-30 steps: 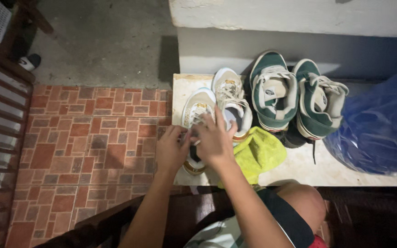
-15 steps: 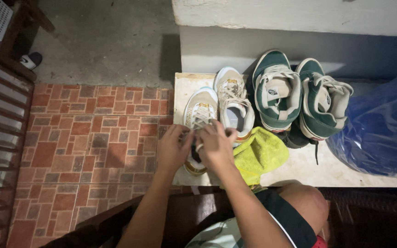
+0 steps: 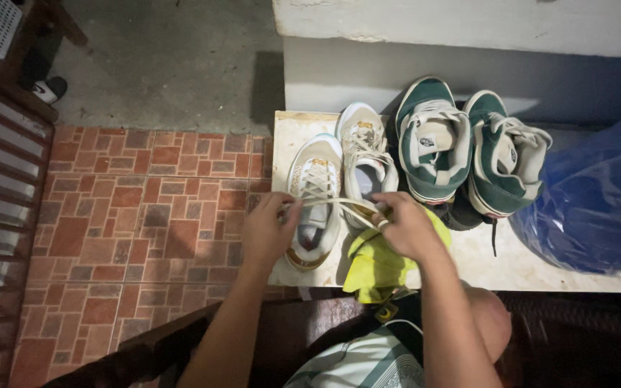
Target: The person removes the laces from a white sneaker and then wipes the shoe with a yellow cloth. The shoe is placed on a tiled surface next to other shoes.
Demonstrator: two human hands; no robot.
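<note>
A cream and gold sneaker (image 3: 313,188) lies on a pale stone step (image 3: 468,262), toe pointing away from me. Its white lace (image 3: 332,203) is stretched sideways across the shoe's opening. My left hand (image 3: 267,233) pinches the lace's left end at the shoe's left side. My right hand (image 3: 405,226) grips the right end, pulled out over a yellow-green cloth (image 3: 379,264). The matching sneaker (image 3: 364,158) sits just to the right, partly behind the lace.
A pair of green and white sneakers (image 3: 468,147) stands further right, against a white wall. A blue plastic bag (image 3: 598,197) fills the right side. Red brick tiles (image 3: 145,215) cover the floor on the left, with wooden slats (image 3: 1,194) at the far left.
My hands were bunched together over the shoe's tongue. They have moved apart, the right hand going right, and the lace is now drawn taut between them.
</note>
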